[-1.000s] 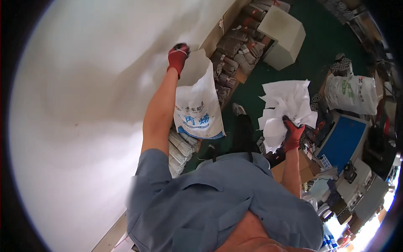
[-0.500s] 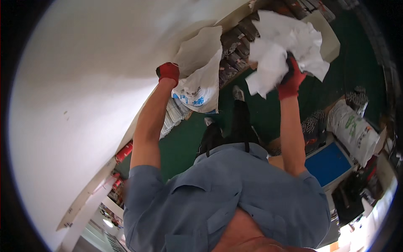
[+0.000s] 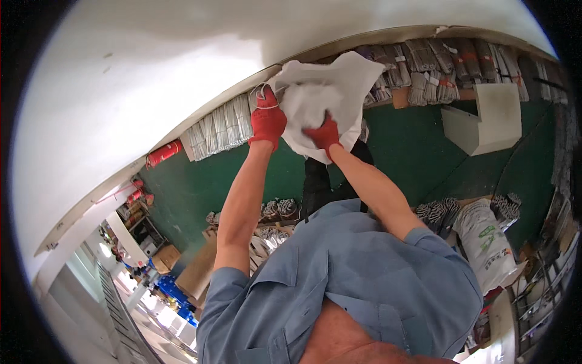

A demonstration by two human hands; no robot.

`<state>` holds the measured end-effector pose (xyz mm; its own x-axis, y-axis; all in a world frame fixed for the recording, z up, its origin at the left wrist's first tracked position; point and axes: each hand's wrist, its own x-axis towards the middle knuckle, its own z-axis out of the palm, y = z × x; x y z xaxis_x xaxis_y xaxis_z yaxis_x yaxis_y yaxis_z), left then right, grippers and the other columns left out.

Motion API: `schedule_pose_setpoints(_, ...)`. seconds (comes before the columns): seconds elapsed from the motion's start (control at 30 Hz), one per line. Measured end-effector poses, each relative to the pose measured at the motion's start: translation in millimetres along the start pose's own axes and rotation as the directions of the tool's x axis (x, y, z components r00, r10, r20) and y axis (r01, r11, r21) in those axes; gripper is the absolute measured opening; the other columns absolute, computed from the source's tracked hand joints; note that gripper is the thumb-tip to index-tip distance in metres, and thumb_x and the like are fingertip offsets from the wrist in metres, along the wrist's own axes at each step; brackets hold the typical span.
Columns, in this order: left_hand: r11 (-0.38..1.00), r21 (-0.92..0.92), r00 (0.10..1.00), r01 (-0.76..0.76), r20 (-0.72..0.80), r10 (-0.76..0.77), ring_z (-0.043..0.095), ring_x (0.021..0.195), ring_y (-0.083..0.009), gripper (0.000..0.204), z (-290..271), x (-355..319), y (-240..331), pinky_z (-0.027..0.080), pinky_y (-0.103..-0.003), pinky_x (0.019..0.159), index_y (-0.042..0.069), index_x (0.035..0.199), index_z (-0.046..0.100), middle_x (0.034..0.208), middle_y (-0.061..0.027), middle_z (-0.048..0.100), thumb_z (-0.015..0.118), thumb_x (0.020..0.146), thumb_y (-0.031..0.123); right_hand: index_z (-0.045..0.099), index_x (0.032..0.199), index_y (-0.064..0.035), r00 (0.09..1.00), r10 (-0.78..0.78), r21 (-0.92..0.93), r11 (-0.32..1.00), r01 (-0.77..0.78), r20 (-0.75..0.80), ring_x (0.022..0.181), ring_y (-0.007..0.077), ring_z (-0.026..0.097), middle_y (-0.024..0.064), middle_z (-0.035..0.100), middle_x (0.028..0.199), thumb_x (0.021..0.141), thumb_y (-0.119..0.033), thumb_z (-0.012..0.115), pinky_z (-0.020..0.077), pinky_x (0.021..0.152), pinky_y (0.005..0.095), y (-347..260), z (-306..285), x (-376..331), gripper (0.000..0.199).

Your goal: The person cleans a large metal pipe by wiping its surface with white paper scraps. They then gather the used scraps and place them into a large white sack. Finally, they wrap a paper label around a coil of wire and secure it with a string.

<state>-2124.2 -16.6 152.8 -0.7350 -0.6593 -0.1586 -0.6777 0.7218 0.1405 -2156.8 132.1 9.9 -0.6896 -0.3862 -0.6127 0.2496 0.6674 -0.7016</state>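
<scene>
The white sack (image 3: 345, 79) is up in front of me at arm's length, held against the pale wall, its mouth gathered open. My left hand (image 3: 267, 120), red-gloved, is clenched on the rim of the sack. My right hand (image 3: 323, 133) is closed around a wad of white crumpled sheets (image 3: 309, 103), pressing it into the opening. As I judge it, the stuffing is partway: the wad bulges at the mouth and is not yet pushed down inside. Beyond, grey bundles (image 3: 424, 60) line the wall's foot, a white box (image 3: 491, 118) sits on the green floor (image 3: 412, 151), and a filled printed sack (image 3: 488, 242) lies by my right side.
</scene>
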Motion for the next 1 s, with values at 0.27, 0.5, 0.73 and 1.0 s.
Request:
schedule_pose_setpoints(0.27, 0.941, -0.315, 0.988, 0.124, -0.046, -0.146, 0.060, 0.091, -0.0430, 0.059, -32.1, -83.3, -47.0, 0.051, -0.049, 0.073, 0.006, 0.130, 0.041, 0.113, -0.0235, 0.055, 0.051, 0.073, -0.002, 0.021, 0.147, -0.0157, 0.861, -0.159, -0.463, 0.788, 0.406, 0.483, 0.117, 0.0479, 0.046, 0.0279, 0.034, 0.137, 0.061, -0.047, 0.076, 0.0410, 0.095, 0.0575, -60.8, 18.3, -14.5, 0.107)
schedule_pose_setpoints(0.5, 0.903, -0.345, 0.932, 0.255, -0.161, -0.325, 0.058, 0.094, -0.0442, 0.057, -28.5, -101.5, -110.9, 0.051, -0.048, 0.076, 0.006, 0.130, 0.042, 0.113, -0.0273, 0.056, 0.053, 0.074, 0.004, 0.023, 0.148, -0.0284, 0.722, 0.093, -0.718, 0.248, 0.650, 0.686, 0.134, 0.0510, 0.022, 0.0229, 0.016, 0.151, 0.060, -0.059, 0.074, 0.0259, 0.101, 0.0682, -76.6, 31.2, 3.3, 0.106)
schedule_pose_setpoints(0.73, 0.889, -0.415, 0.863, 0.194, -0.359, -0.356, 0.059, 0.098, -0.0400, 0.056, -25.1, -106.2, -185.7, 0.049, -0.046, 0.083, 0.009, 0.128, 0.049, 0.111, -0.0227, 0.060, 0.055, 0.073, 0.004, 0.041, 0.137, -0.0138, 0.680, -0.499, -0.434, 0.528, 0.730, 0.537, 0.112, 0.0329, 0.055, 0.0243, 0.055, 0.123, 0.070, -0.045, 0.073, 0.0462, 0.091, 0.0434, -103.6, -86.3, -3.4, 0.080)
schedule_pose_setpoints(1.0, 0.907, -0.364, 0.849, 0.210, -0.392, -0.354, 0.062, 0.094, -0.0345, 0.044, -4.4, -274.4, -226.8, 0.050, -0.038, 0.080, 0.007, 0.118, 0.058, 0.106, -0.0167, 0.064, 0.056, 0.074, 0.000, 0.027, 0.139, 0.0048, 0.861, -0.259, -0.374, 0.818, 0.436, 0.437, 0.123, 0.0336, 0.048, 0.0234, 0.047, 0.134, 0.057, -0.054, 0.082, 0.0357, 0.105, 0.0392, -42.0, -76.0, -76.2, 0.115)
